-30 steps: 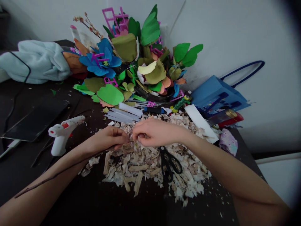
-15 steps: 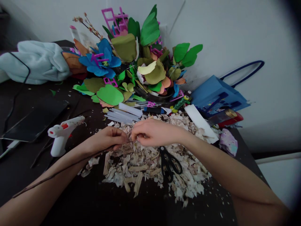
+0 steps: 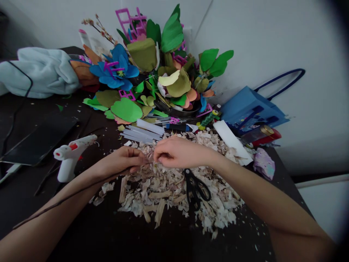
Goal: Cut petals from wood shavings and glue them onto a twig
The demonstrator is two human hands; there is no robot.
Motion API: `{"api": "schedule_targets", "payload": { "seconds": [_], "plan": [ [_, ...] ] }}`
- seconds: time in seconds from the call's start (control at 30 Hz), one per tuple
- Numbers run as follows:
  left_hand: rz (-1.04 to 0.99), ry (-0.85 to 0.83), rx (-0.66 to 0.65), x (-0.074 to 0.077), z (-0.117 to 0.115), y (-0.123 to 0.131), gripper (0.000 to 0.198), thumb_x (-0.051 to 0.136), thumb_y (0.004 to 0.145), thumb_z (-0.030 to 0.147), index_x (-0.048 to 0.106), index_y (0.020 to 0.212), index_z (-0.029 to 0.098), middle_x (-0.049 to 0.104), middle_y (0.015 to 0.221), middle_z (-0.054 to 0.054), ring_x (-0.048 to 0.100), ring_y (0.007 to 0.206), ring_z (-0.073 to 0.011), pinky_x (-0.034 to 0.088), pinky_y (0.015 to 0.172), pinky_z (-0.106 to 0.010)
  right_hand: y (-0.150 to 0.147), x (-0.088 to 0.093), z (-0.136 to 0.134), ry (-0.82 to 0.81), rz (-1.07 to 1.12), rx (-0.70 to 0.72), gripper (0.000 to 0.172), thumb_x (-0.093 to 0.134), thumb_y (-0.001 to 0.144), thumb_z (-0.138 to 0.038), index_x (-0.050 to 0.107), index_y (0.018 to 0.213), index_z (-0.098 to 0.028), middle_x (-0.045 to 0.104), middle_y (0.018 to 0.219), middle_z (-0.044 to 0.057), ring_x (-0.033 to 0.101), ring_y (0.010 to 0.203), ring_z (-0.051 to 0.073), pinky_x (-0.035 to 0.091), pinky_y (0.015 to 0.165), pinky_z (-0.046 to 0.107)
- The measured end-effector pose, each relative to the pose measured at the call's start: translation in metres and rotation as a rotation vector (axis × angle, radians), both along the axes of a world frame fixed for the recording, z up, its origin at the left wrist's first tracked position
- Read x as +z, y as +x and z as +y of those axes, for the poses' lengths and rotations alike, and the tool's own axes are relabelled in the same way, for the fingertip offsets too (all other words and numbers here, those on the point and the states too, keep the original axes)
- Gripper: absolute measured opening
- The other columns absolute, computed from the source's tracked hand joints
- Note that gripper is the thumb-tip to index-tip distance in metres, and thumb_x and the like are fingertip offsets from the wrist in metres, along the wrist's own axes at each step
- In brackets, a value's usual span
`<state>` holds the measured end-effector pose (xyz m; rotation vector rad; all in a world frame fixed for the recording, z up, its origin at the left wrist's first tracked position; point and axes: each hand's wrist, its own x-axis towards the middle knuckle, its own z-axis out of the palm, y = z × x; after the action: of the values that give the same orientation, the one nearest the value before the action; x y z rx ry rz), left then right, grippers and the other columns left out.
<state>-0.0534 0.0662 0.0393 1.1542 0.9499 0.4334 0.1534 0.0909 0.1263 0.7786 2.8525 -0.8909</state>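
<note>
The thin dark twig point(image 3: 68, 198) lies along your left arm, and its end sits between your two hands, just over a big pile of wood shavings point(image 3: 169, 203). Your left hand point(image 3: 120, 163) is curled shut, with the twig running under it. Your right hand point(image 3: 180, 153) is pinching with its fingers point(image 3: 160, 157) at the twig's end, but it is hard to see just what they hold. Black scissors point(image 3: 195, 189) lie on the shavings near your right hand. A white glue gun point(image 3: 72, 158) sits on the dark table point(image 3: 81, 236) to your left. Glue sticks point(image 3: 140, 133) lie ahead, and behind them is a heap of bright paper flowers and leaves point(image 3: 152, 69).
</note>
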Motion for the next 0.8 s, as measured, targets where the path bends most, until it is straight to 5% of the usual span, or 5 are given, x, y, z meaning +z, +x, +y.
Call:
{"api": "schedule_targets", "payload": {
  "seconds": [0.8],
  "plan": [
    [-0.114,-0.153,0.021,-0.0033,0.001,-0.0026,0.022,0.072,0.072,0.035,0.069,0.072,0.013,0.041,0.043,0.006,0.024,0.042,-0.0057,0.012,0.043,-0.022,-0.001,0.0068,0.0007,0.036,0.059,-0.054,0.022,0.047,0.082,-0.005,0.066,0.082,-0.015,0.066,0.084,0.004,0.056,0.076,0.015,0.039,0.071,0.027]
  ]
}}
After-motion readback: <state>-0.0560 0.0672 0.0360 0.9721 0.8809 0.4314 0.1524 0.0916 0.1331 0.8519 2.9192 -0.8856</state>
